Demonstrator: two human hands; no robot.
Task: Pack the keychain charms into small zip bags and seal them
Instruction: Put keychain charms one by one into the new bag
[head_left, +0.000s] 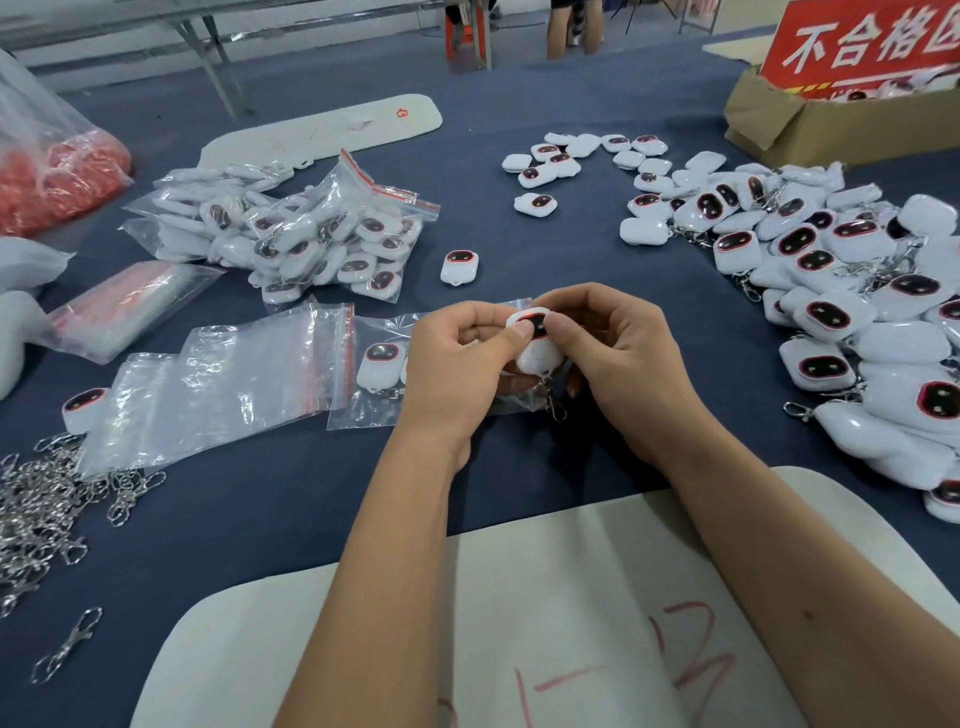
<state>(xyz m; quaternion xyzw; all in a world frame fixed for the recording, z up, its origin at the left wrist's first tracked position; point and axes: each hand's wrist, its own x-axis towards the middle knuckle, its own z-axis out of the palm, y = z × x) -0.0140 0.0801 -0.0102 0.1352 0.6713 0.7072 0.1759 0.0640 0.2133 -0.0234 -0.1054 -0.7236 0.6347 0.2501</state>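
loose charms (852, 291), bagged charms (311, 239), clasps (41, 509)

The room was brightly and evenly lit from overhead, and shadows under the fingers (524, 332) were soft and faint. Glare streaked the clear zip bags (218, 395) left of the fingers and glinted off the glossy white charms (831, 312) to their right. Focus was sharp near the fingers; the wide lens bent the edges.

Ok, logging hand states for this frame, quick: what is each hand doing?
Left hand: pinches the white charm.
Right hand: pinches the same charm from its other side.
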